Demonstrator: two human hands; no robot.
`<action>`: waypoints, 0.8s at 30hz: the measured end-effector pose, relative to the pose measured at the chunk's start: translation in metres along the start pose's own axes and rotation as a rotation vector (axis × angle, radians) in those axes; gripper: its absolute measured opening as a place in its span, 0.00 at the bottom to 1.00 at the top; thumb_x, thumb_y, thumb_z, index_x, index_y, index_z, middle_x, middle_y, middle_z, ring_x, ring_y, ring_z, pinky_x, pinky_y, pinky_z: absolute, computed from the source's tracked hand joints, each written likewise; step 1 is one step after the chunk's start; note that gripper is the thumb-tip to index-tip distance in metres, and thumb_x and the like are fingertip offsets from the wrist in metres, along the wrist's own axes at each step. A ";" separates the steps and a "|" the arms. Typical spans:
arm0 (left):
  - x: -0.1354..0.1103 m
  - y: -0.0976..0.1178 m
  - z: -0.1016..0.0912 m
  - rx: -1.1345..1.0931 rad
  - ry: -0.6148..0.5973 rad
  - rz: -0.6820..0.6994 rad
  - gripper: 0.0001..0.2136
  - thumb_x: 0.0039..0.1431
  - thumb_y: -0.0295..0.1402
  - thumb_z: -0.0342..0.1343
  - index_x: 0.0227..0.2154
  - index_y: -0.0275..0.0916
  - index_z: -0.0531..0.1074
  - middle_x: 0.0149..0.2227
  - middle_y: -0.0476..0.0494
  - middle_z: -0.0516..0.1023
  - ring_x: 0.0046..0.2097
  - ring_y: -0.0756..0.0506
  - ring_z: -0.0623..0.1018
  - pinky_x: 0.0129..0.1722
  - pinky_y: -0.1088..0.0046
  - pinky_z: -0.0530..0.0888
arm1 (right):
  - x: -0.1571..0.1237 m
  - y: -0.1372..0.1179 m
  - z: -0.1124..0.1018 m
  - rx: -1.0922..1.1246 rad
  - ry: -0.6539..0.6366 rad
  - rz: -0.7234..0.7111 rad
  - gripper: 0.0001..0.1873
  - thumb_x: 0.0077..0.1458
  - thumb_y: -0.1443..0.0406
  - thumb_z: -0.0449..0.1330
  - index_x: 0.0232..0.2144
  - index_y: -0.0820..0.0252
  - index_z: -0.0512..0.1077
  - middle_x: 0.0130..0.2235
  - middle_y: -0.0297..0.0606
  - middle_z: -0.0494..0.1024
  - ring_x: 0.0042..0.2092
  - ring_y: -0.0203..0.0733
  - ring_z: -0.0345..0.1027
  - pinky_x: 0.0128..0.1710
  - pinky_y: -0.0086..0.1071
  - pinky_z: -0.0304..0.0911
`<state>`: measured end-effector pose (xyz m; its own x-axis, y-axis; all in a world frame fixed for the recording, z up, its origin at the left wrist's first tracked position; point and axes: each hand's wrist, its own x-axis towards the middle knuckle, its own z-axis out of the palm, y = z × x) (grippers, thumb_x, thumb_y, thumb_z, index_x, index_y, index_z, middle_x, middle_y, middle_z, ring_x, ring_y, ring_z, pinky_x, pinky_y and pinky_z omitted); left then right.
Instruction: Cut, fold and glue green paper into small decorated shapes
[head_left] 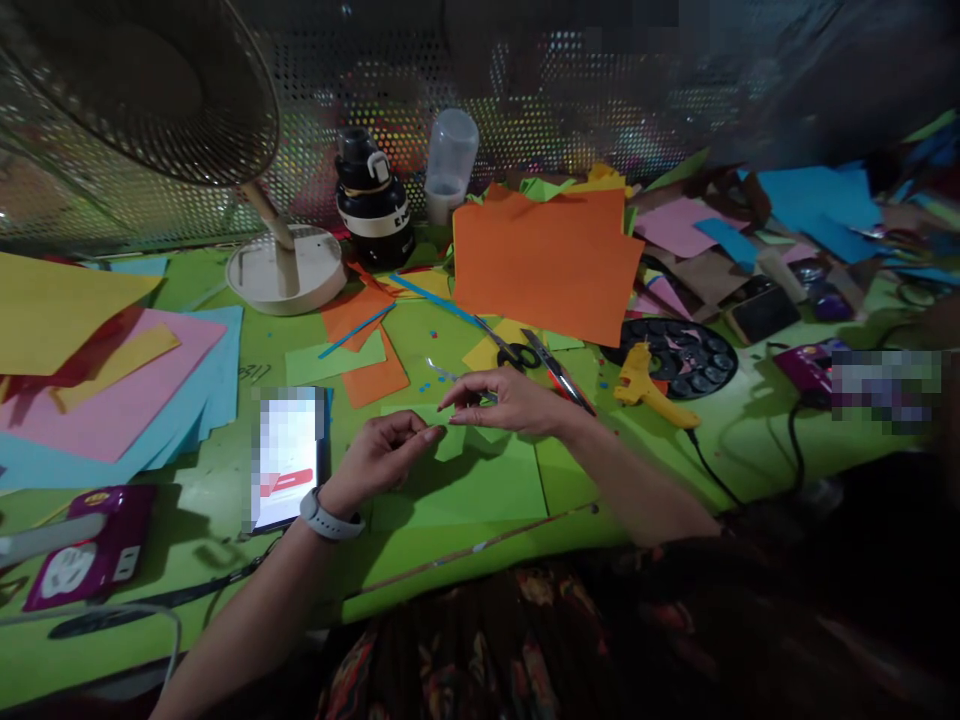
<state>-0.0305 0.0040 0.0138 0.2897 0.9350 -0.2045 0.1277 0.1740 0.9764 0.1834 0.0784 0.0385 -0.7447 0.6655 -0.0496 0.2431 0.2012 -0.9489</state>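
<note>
My left hand (386,455), with a pale watch band on the wrist, is closed, thumb and index finger pressed together. Facing it is my right hand (510,400), its bent fingers and thumb nearly meeting in a loose pinch. Whatever the fingertips hold is too small to make out. Beneath both hands lies a light green paper sheet (480,495). Just beyond my right hand are black-handled scissors (517,355) and a cutter knife (559,372). A lit phone (289,460) rests left of my left hand.
A yellow glue gun (649,390) with a cable lies at right, before a black round palette (694,360). Orange sheets (544,265) stand behind. A fan (289,270), dark bottle (375,215) and clear bottle (452,155) line the back. Coloured papers (150,375) fill the left.
</note>
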 end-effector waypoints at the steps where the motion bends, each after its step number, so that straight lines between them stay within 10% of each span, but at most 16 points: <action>1: 0.000 0.000 0.000 0.009 0.000 0.005 0.13 0.56 0.41 0.58 0.23 0.38 0.66 0.14 0.58 0.59 0.12 0.58 0.60 0.11 0.84 0.55 | 0.000 0.001 0.000 -0.005 -0.001 -0.003 0.13 0.53 0.62 0.61 0.41 0.60 0.74 0.33 0.35 0.75 0.36 0.36 0.66 0.39 0.31 0.61; 12: 0.004 -0.006 -0.004 -0.098 0.099 0.006 0.19 0.61 0.50 0.47 0.30 0.38 0.70 0.09 0.56 0.62 0.10 0.56 0.57 0.09 0.83 0.53 | 0.004 0.009 -0.002 0.085 0.034 -0.059 0.14 0.52 0.60 0.63 0.41 0.60 0.75 0.34 0.35 0.75 0.37 0.36 0.67 0.40 0.31 0.62; 24: 0.003 -0.004 -0.002 -0.013 0.063 0.021 0.13 0.57 0.43 0.57 0.25 0.38 0.68 0.12 0.59 0.58 0.11 0.57 0.59 0.10 0.83 0.54 | 0.004 0.009 0.002 0.078 0.022 -0.005 0.14 0.52 0.60 0.62 0.40 0.60 0.75 0.34 0.35 0.74 0.36 0.36 0.66 0.40 0.32 0.62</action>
<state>-0.0320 0.0065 0.0098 0.2322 0.9559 -0.1799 0.1097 0.1580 0.9813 0.1809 0.0811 0.0294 -0.7318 0.6804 -0.0393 0.1896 0.1479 -0.9707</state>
